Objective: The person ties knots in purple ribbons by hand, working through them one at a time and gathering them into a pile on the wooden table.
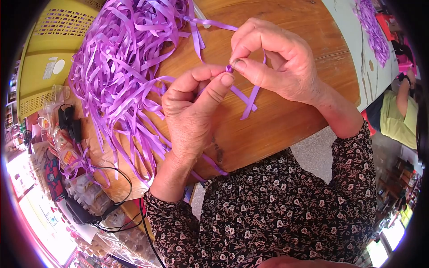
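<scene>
Left hand [190, 107]: grip pinched closed, thumb and index on a small dark-purple knot [229, 69]. Right hand [286, 62]: fingertips together at the knot's edge, apparently on the same purple ribbon [248, 105]; exact hold unclear. Knot sat above the worktop [277, 120], right of the ribbon pile [129, 49].

Progress, my read: knot formed, probably not finished. Some pile strands looked knotted; finished vs. remaining couldn't be counted.

Labels: white round sticker [58, 66] on the yellow basket [33, 71], nothing legible. Orange-printed clear package [69, 156], too small to read.
</scene>
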Demonstrator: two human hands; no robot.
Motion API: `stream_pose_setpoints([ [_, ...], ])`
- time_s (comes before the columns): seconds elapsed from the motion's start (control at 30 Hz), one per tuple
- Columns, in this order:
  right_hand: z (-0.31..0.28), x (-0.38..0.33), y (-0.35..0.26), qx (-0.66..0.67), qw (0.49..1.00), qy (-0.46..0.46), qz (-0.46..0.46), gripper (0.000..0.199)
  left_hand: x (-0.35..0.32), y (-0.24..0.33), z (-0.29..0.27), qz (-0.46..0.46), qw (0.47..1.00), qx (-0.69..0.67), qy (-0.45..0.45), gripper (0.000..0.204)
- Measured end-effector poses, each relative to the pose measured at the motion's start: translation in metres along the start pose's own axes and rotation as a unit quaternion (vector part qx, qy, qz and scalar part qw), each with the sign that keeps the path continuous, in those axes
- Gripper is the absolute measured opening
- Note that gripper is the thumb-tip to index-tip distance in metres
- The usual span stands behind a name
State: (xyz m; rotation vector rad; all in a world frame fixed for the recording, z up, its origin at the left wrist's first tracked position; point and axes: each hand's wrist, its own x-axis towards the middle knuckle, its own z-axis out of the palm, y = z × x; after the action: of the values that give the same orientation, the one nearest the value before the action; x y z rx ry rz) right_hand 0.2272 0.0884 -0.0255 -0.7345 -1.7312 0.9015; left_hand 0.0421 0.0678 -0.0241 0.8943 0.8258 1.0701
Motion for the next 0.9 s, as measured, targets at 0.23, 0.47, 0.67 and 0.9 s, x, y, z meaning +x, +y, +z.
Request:
stream_pose_setpoints([
  [0.23,-0.001,-0.002,-0.001,0.015,0.999,-0.001,0.030,0.007,-0.001,0.000,0.003,0.002,1.000,-0.008,0.003,0.014],
  [0.47,-0.002,-0.001,0.000,0.040,0.996,-0.001,0.076,0.005,0.003,0.001,-0.006,-0.004,1.000,-0.009,-0.012,0.011],
  [0.67,-0.003,0.000,0.000,0.048,0.995,0.006,0.090,0.007,0.003,0.002,-0.009,-0.022,1.000,-0.012,0.001,0.008],
  [0.9,-0.008,0.009,-0.005,-0.240,0.959,-0.035,-0.144,0.033,0.003,0.001,-0.002,0.012,0.999,0.027,0.015,0.009],
])
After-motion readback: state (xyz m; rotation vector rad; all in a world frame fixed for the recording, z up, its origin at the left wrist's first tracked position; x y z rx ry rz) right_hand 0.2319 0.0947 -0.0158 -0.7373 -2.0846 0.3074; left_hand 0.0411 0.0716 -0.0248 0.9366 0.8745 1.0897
